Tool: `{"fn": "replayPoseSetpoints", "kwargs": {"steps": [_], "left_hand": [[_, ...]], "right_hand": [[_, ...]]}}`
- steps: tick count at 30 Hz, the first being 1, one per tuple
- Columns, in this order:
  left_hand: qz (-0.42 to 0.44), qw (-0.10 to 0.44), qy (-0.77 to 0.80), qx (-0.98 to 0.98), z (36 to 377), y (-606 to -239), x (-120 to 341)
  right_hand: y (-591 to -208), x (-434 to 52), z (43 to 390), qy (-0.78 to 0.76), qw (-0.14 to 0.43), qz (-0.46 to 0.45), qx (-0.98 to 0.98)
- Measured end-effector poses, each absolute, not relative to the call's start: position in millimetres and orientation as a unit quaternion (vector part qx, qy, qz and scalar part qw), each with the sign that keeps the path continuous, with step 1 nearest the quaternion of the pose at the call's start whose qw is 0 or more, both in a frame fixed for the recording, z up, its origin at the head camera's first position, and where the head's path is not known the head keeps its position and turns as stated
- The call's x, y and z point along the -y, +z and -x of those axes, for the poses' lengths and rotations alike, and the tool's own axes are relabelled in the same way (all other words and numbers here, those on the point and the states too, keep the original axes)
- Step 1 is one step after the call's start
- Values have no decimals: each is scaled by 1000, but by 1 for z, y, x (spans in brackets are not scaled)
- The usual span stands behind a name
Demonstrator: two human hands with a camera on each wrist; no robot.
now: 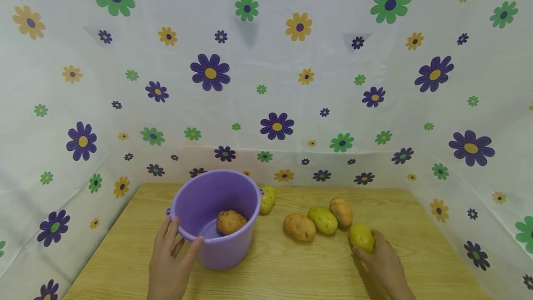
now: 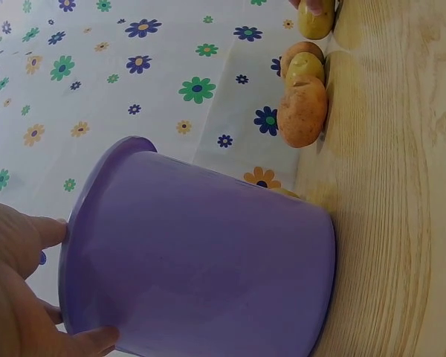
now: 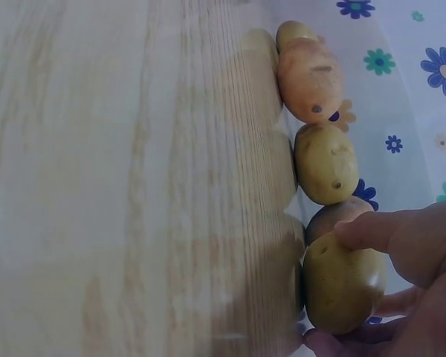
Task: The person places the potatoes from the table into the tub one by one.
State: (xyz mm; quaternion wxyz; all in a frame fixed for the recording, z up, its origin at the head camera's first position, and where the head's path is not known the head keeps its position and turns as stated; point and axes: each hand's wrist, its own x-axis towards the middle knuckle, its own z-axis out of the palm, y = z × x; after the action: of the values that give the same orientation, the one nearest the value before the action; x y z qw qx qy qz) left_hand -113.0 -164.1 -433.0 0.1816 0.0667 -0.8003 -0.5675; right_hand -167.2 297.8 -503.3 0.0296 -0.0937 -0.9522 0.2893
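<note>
A purple bucket [image 1: 222,249] stands on the table with one brown potato [image 1: 231,222] inside it. My left hand [image 1: 170,256] holds the bucket's near-left rim, thumb and fingers spread along it; in the left wrist view its fingertips [image 2: 97,339] lie against the outer wall. Over at the right, my right hand [image 1: 384,259] grips a yellow-green potato [image 1: 361,238], the thumb on one side and fingers on the other. In the right wrist view this potato [image 3: 342,284] is close over the wood, at the near end of the potato row.
Between bucket and right hand lie a brown potato [image 1: 299,227], a yellow-green potato [image 1: 322,220] and another brown potato [image 1: 341,212]. One more yellow-green potato [image 1: 268,199] is partly hidden behind the bucket. A flowered sheet [image 1: 250,105] encloses the wooden table [image 1: 283,272] at the back and sides.
</note>
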Motion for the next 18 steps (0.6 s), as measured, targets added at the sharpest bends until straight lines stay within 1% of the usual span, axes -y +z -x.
{"fn": "replayPoseSetpoints", "kwargs": {"steps": [10,18], "left_hand": [[-64,180,-568,801,114,-434,165],[-62,178,-562,805,113,-431,165]], "right_hand": [[-500,-303,165,305,40,85,948],[-485,-308,164,311,41,96,945]]}}
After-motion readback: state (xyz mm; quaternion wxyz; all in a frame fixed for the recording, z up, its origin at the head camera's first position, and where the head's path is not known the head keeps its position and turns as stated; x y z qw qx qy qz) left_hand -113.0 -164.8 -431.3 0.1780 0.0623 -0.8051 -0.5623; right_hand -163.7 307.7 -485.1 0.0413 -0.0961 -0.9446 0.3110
